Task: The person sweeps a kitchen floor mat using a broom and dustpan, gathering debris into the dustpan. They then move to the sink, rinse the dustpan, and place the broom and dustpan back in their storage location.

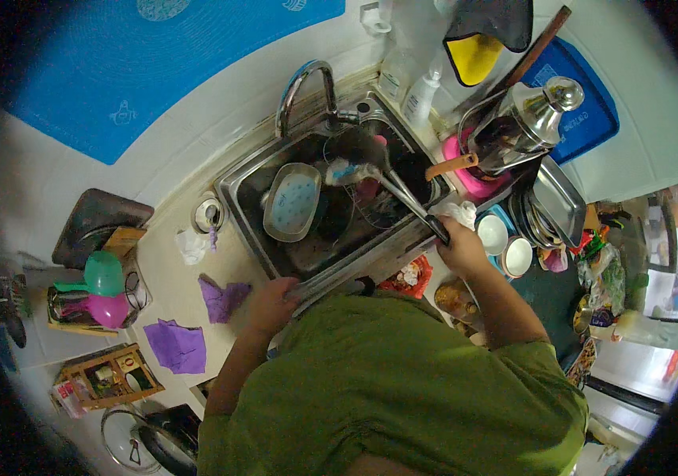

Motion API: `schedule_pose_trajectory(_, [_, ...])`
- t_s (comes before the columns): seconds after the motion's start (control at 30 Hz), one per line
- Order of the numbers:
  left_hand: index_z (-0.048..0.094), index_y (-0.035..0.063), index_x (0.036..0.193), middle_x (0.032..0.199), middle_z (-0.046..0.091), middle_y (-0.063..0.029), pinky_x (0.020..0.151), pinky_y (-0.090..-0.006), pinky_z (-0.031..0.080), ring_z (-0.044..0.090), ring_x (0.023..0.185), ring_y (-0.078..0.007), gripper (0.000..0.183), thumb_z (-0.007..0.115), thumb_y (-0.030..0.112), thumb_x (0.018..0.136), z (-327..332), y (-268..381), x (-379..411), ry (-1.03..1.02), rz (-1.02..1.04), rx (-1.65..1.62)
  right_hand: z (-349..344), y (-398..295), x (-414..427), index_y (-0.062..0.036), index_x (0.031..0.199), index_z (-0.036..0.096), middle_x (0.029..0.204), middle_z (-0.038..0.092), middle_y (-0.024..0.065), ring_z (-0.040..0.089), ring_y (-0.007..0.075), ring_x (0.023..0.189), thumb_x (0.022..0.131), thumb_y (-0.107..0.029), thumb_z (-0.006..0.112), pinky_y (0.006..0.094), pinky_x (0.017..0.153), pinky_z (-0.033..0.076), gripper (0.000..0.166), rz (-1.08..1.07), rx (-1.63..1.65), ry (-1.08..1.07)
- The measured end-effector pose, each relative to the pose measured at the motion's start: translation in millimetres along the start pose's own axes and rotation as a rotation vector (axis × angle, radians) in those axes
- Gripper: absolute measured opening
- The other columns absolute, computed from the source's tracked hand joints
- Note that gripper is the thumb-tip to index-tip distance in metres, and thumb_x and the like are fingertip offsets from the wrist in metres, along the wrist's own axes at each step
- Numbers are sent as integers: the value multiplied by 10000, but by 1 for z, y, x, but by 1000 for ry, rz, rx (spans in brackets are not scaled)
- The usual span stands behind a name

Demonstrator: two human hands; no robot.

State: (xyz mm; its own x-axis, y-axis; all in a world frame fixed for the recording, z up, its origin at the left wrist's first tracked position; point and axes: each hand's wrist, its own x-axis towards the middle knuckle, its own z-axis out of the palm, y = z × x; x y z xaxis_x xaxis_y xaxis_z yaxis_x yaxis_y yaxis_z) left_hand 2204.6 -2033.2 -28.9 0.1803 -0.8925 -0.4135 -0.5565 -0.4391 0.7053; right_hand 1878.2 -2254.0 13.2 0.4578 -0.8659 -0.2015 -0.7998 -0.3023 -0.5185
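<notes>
My right hand (464, 247) is closed around the black grip of a long metal-handled kitchen utensil (409, 201). The utensil reaches into a stainless steel sink (339, 262), where its far end is blurred and its head hard to make out. A pale clump with blue in it (345, 172) is beside that end; whether they touch is unclear. My left hand (273, 306) rests at the sink's front edge, its fingers partly hidden and blurred. An oval translucent plastic container (292, 202) sits in the left of the basin, near dark cookware and a wire rack.
A chrome faucet (309, 68) arches over the sink. Purple cloths (177, 347) and a metal cup (208, 214) lie on the left counter. White bowls (517, 257), metal trays (559, 199) and a steel utensil holder (514, 131) stand right. A red container with scraps (425, 275) is near my body.
</notes>
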Motion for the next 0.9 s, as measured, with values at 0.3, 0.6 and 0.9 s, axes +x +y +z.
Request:
schedule_pose_trajectory(0.3, [425,87,1278,1292,409,-206,952,-407,393,451,1150,-369,554,629,164,769,70,102,115,-300,541,315,-12,45,-38,3,1021,538,775,600,50,577,128,628,767,36,586,250,559,470,261,179,794,21])
schedule_pose_trajectory(0.6, [313,260,1382,1427,178,-240,947,-455,391,398,1193,-445,710,639,175,757,164,222,187,-196,876,440,-55,52,-78,-2,1055,506,880,612,105,575,182,619,716,-71,657,299,552,478,377,340,1412,-11])
schedule_pose_trajectory(0.9, [575,41,1076,1094,571,-171,886,-381,436,539,1028,-318,322,544,56,756,221,199,232,-115,646,-87,-62,62,-82,-6,1035,505,838,600,75,571,171,623,736,-172,700,300,560,468,394,337,1485,-62])
